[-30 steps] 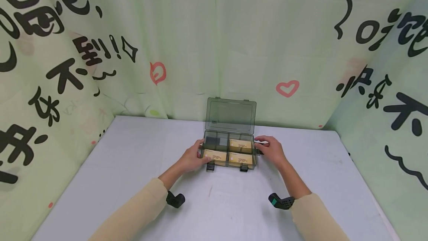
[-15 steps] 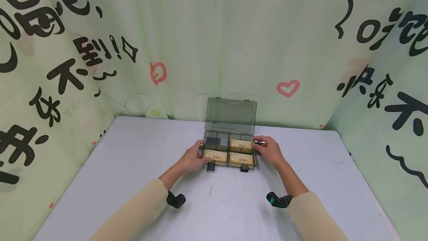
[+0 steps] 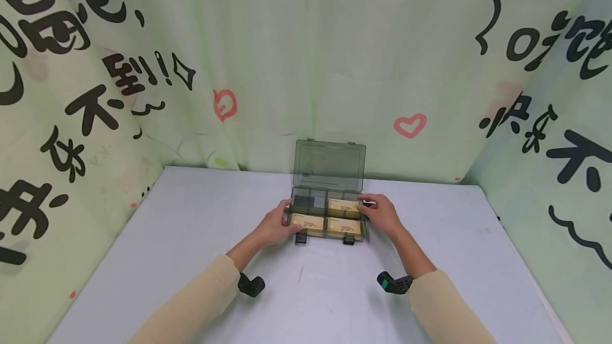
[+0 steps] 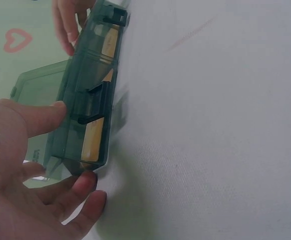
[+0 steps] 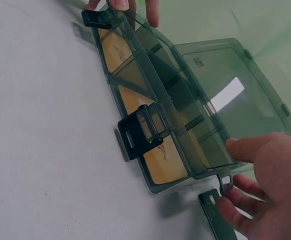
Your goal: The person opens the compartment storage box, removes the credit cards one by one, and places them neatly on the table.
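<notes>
A translucent dark green plastic compartment box (image 3: 326,228) sits toward the table's far side, its lid (image 3: 330,165) raised at the back. Printed tan pieces lie in three compartments: front left (image 3: 307,222), front right (image 3: 344,226) and rear right (image 3: 344,206). A dark piece (image 3: 302,201) is at rear left. My left hand (image 3: 274,226) grips the left end, thumb on the front wall and fingers around the side. My right hand (image 3: 384,216) holds the right end, one fingertip on the rim and others curled outside, beside a dark latch (image 5: 217,215).
Two black front latches (image 3: 301,237) hang unfastened. A white cloth covers the table (image 3: 330,291). Pale green curtains (image 3: 311,68) with black writing and red hearts enclose the back and sides. A dark device is strapped to each wrist.
My right hand has shifted a little left, so its fingertips now overlap the box's right edge. The left hand and the box have stayed in place.
</notes>
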A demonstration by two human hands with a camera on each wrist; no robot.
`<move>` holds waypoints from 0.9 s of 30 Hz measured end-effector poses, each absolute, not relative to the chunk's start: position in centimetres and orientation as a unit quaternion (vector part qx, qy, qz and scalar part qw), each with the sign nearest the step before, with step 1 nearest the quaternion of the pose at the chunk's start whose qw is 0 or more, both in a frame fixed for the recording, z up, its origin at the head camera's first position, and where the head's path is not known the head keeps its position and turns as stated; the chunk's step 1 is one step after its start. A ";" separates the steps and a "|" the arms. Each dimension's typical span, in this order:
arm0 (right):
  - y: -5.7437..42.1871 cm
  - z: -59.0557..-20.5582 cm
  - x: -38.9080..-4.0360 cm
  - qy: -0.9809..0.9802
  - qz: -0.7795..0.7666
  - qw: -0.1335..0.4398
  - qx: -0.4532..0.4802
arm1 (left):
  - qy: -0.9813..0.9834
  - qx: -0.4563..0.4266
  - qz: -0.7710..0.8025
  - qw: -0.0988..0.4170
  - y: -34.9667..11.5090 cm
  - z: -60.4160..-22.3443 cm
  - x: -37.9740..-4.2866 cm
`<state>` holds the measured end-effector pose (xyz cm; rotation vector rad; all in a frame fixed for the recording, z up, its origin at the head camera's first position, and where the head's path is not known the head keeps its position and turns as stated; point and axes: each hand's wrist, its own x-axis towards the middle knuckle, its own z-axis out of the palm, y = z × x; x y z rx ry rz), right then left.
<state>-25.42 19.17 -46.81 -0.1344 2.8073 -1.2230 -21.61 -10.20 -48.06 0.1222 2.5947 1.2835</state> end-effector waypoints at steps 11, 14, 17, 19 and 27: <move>18.7 -47.1 -25.9 0.921 -0.384 0.051 -0.046 | 0.888 0.036 0.442 0.121 -10.3 -48.1 -21.6; 18.6 -47.2 -26.0 0.921 -0.382 0.052 -0.058 | 0.889 0.035 0.441 0.123 -10.3 -48.0 -21.6; 18.6 -47.2 -26.1 0.922 -0.378 0.054 -0.065 | 0.892 0.033 0.433 0.124 -10.2 -48.0 -21.6; 18.6 -47.1 -26.2 0.923 -0.374 0.058 -0.064 | 0.894 0.033 0.429 0.125 -10.1 -48.0 -21.8; 18.4 -47.2 -26.3 0.927 -0.363 0.060 -0.073 | 0.897 0.039 0.421 0.127 -10.3 -47.8 -22.0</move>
